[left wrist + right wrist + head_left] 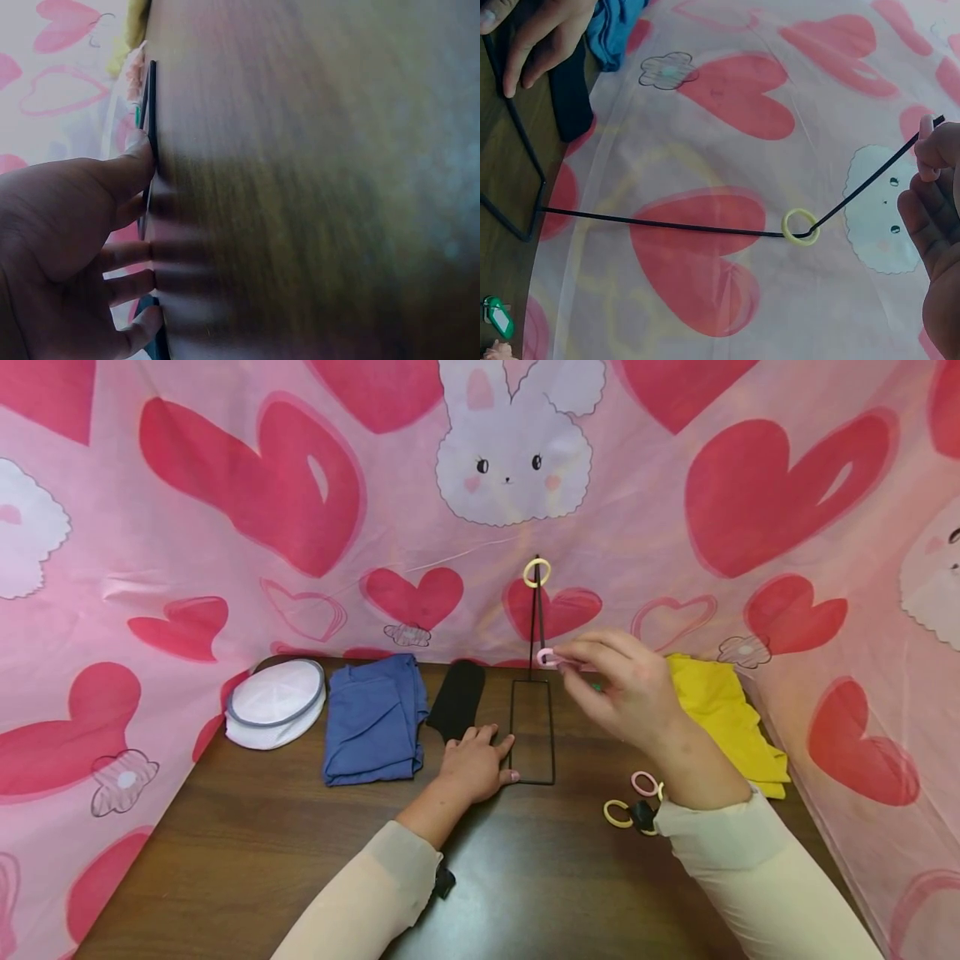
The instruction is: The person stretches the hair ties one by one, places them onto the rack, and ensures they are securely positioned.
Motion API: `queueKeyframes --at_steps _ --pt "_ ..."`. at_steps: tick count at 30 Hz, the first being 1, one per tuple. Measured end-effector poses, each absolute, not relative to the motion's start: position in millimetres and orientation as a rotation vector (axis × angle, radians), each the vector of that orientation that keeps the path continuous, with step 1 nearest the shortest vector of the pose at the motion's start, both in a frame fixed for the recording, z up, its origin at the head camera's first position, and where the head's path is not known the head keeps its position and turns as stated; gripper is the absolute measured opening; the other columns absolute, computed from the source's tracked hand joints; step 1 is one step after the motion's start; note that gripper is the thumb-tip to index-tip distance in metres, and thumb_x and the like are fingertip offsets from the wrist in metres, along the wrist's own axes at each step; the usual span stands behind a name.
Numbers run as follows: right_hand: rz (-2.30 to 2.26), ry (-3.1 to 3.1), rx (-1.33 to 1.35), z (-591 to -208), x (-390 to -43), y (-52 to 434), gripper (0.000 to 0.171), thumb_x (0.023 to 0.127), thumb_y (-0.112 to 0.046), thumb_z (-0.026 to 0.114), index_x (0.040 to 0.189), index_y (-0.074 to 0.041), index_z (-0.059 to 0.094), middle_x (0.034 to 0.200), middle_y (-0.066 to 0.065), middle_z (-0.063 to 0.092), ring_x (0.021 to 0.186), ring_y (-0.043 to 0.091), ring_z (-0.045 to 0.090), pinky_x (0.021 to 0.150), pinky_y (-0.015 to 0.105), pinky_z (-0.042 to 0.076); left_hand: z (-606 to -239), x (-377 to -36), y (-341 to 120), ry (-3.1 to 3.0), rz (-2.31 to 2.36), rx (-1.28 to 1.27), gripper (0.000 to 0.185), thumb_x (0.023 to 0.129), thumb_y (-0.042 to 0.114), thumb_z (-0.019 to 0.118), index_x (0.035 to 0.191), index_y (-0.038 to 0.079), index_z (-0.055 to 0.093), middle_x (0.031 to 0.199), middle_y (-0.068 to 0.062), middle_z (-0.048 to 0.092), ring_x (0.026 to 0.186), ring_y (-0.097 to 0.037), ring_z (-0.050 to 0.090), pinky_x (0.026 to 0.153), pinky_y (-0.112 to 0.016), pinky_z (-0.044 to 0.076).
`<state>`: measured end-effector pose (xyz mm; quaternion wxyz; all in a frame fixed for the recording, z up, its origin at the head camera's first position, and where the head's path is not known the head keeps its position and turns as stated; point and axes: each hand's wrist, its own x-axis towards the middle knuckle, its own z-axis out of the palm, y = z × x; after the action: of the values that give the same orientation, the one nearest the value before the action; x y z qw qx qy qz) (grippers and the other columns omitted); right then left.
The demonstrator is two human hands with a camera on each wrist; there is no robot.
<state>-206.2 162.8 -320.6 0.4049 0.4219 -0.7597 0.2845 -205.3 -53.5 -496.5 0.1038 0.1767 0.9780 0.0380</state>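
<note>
A black wire stand (552,735) has a flat rectangular base on the table and an upright that bends into a long arm. A yellow ring (800,227) hangs at the bend of the wire. My right hand (626,689) pinches a pink ring (926,148) between thumb and fingers at the arm's free end; the wire tip shows just past the ring. My left hand (474,764) rests on the table with fingers spread, its thumb and index finger touching the left side of the base. Beside its fingertips lies a flat black sock-like piece (457,693).
Loose pink and yellow rings (618,814) lie below my right forearm. Folded blue cloth (375,718) and a white round item with a grey rim (276,697) are on the left. Yellow cloth (723,718) is at right. A green tag (499,316) lies near the base.
</note>
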Motion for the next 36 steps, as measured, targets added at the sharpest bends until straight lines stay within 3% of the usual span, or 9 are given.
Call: queueKeyframes --at_steps 12,26,31,36 --pt "0.743 -1.972 1.009 -332 -229 159 0.02 0.086 -0.005 0.079 0.106 -0.006 0.081 0.099 0.007 0.074 0.088 0.019 0.072 0.083 0.026 0.057 -498 -206 -53 2.884 0.09 0.518 0.07 0.099 0.066 0.052 0.161 0.036 0.039 0.167 -0.003 0.033 0.148 -0.03 0.034 0.107 -0.056 0.039" --pt "0.88 -1.99 0.867 -340 -258 148 0.016 0.088 -0.003 0.077 0.105 -0.001 0.078 0.097 0.008 0.075 0.083 0.019 0.07 0.084 0.019 0.053 -498 -206 -53 2.885 0.115 0.521 0.07 0.1 0.066 0.052 0.161 0.035 0.039 0.167 -0.004 0.033 0.148 -0.03 0.033 0.108 -0.056 0.038" --pt "0.95 -1.965 0.814 -343 -269 143 0.014 0.089 -0.002 0.077 0.103 0.001 0.078 0.099 0.011 0.073 0.082 0.019 0.07 0.081 0.023 0.056 -498 -206 -54 2.89 0.123 0.531 0.07 0.1 0.066 0.052 0.161 0.035 0.04 0.167 -0.005 0.033 0.148 -0.03 0.033 0.107 -0.056 0.038" --pt "0.947 -1.955 0.747 -347 -281 138 0.015 0.091 -0.006 0.075 0.104 0.001 0.079 0.097 0.014 0.073 0.079 0.022 0.071 0.075 0.035 0.06 -500 -206 -55 2.891 0.119 0.535 0.07 0.1 0.066 0.052 0.161 0.035 0.039 0.167 -0.005 0.033 0.148 -0.03 0.033 0.107 -0.056 0.039"
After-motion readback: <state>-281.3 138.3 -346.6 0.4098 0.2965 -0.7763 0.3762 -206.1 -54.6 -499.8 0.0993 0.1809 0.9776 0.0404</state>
